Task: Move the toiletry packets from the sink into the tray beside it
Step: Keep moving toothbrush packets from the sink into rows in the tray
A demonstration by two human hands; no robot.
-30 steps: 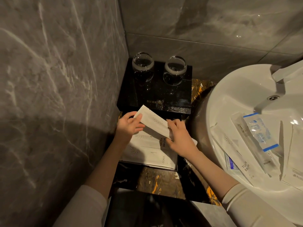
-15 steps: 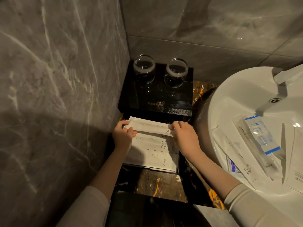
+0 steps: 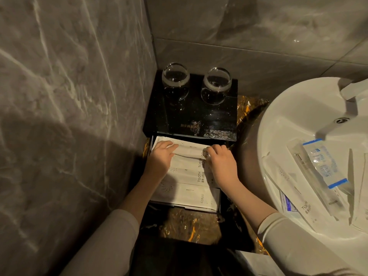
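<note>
A black tray [image 3: 219, 200] left of the sink holds several white packets in a row, the nearest marked COMB [image 3: 191, 195]. The farthest white toothbrush packet [image 3: 190, 149] lies flat at the tray's back. My left hand [image 3: 161, 158] presses its left end with flat fingers. My right hand [image 3: 221, 162] presses its right end with its fingertips. In the white sink [image 3: 278, 116] lie more packets: a white toothbrush packet [image 3: 286, 184], a clear packet with blue bands [image 3: 324, 162], and a blue-printed sachet [image 3: 288, 204] partly under them.
Two round glasses [image 3: 175, 80] [image 3: 216, 84] stand on a black box [image 3: 199, 120] behind the tray. Grey stone walls close in on the left and back. A white tap [image 3: 342, 108] overhangs the sink. The counter [image 3: 191, 226] is dark marble with gold veins.
The packet held tilted above the tray has come down flat at the back of the row. Both hands moved from gripping its ends to pressing on it.
</note>
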